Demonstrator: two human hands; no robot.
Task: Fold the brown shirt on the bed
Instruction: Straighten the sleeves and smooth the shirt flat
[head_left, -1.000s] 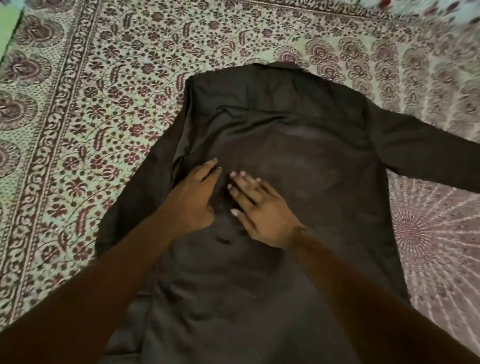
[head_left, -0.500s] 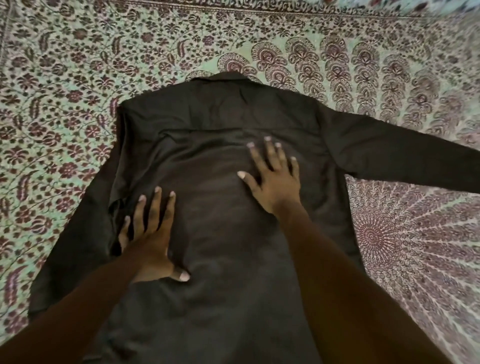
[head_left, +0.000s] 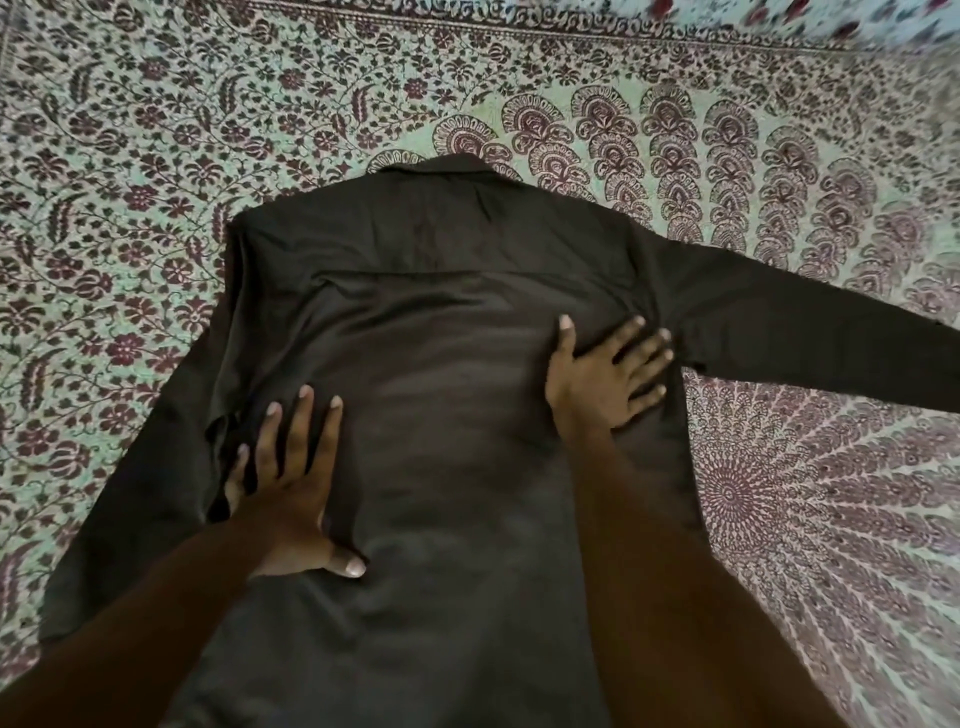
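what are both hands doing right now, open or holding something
Left hand: open, fingers spread flat on the brown shirt, holding nothing.
Right hand: open, fingers spread flat on the shirt near its right sleeve, holding nothing.

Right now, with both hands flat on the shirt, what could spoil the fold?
1. Cloth is bunched beside the left hand, by the armpit; pressing the shirt flat here may set that crease in.
2. The sleeve past the right hand stretches straight out, while the other sleeve lies down along the body, so the side folds may come out uneven.
3. The hem is out of view; it may be rumpled unseen.
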